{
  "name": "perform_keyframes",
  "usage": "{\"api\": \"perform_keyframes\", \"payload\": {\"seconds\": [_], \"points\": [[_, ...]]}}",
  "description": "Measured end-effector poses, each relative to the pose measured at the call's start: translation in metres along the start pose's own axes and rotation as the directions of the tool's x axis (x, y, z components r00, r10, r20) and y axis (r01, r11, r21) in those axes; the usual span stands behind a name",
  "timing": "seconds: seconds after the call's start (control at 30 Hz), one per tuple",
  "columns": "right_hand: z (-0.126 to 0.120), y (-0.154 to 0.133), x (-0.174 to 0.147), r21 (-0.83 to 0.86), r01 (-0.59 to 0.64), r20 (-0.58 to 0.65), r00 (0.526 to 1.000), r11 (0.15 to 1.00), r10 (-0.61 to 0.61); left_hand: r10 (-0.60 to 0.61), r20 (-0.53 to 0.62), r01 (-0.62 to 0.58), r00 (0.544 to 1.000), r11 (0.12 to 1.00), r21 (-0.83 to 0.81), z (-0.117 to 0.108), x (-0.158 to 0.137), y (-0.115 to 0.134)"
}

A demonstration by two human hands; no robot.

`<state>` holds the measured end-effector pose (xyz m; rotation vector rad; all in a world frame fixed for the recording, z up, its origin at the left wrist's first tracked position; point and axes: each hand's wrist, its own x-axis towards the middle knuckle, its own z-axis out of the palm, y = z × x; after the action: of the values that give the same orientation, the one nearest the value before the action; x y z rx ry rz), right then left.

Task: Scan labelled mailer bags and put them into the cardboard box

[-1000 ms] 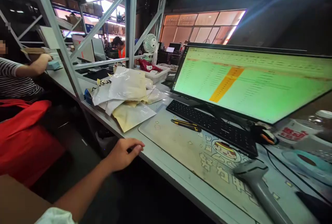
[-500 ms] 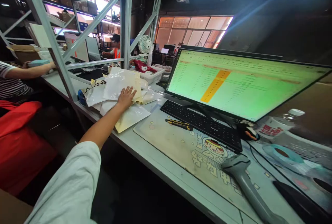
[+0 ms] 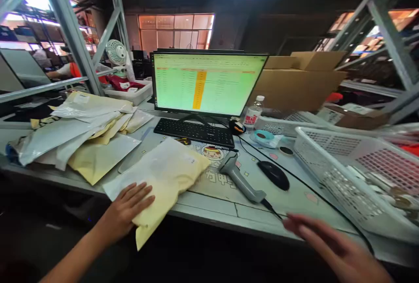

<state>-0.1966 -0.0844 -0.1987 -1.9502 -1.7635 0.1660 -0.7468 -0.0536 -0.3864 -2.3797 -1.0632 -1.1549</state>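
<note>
A padded mailing envelope (image 3: 163, 165), yellowish with a white label area, lies slanted over the desk mat and hangs past the table's front edge. My left hand (image 3: 134, 204) has its fingers on top of the lower left part; the thumb is hidden under it, and the hand grips the envelope. At the lower right, my right hand (image 3: 324, 239) is blurred, fingers extended and apart, holding nothing visible. The grey barcode scanner (image 3: 242, 180) lies on the mat, between the envelope and my right hand. A pile of similar envelopes (image 3: 88, 121) rests on the left.
Behind the mat stand a keyboard (image 3: 196, 132) and a lit monitor (image 3: 209, 84). A black mouse (image 3: 273, 174), a tape roll (image 3: 263, 136) and a plastic bottle (image 3: 253, 112) are on the right. A white basket (image 3: 327, 174) holds small items. Metal shelf posts (image 3: 70, 34) rise at left.
My left hand has moved right from the pile, and an envelope now lies under its fingers on the mat. My right hand has come into view. The camera has turned right.
</note>
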Motion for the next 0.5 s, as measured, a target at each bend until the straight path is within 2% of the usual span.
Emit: {"api": "perform_keyframes", "payload": {"seconds": [0.07,0.13,0.17,0.2,0.27,0.33,0.37,0.4,0.43,0.5], "points": [[-0.010,-0.017,0.038,-0.065,0.096,-0.124,0.987,0.993,-0.103,0.010,0.123,-0.017,0.992,0.999,0.051,0.013,-0.004,-0.002],[-0.011,-0.029,0.077,-0.248,0.219,-0.230,0.933,0.944,-0.277,-0.092,0.244,0.062,0.965,0.990,0.125,0.012,0.002,-0.018],[-0.008,-0.031,0.095,-0.286,0.243,-0.243,0.917,0.927,-0.315,-0.182,0.291,0.135,0.939,0.975,0.174,0.006,0.006,-0.029],[-0.005,-0.030,0.111,-0.315,0.261,-0.248,0.906,0.913,-0.344,-0.291,0.331,0.219,0.898,0.946,0.238,-0.002,0.012,-0.038],[0.002,-0.021,0.136,-0.360,0.272,-0.243,0.896,0.893,-0.371,-0.516,0.353,0.372,0.780,0.837,0.401,-0.024,0.024,-0.051],[0.008,-0.006,0.154,-0.397,0.255,-0.232,0.902,0.882,-0.365,-0.652,0.319,0.464,0.687,0.732,0.498,-0.044,0.040,-0.047],[0.010,0.002,0.160,-0.412,0.244,-0.224,0.907,0.878,-0.357,-0.669,0.304,0.499,0.678,0.722,0.479,-0.050,0.049,-0.037],[0.011,0.009,0.165,-0.423,0.236,-0.212,0.913,0.875,-0.348,-0.658,0.293,0.532,0.693,0.742,0.408,-0.051,0.060,-0.024],[0.013,0.016,0.169,-0.430,0.234,-0.197,0.918,0.872,-0.344,-0.622,0.284,0.551,0.730,0.781,0.294,-0.048,0.071,-0.007],[0.016,0.026,0.175,-0.437,0.245,-0.163,0.925,0.865,-0.344,-0.515,0.266,0.523,0.815,0.851,0.045,-0.028,0.091,0.031]]}}
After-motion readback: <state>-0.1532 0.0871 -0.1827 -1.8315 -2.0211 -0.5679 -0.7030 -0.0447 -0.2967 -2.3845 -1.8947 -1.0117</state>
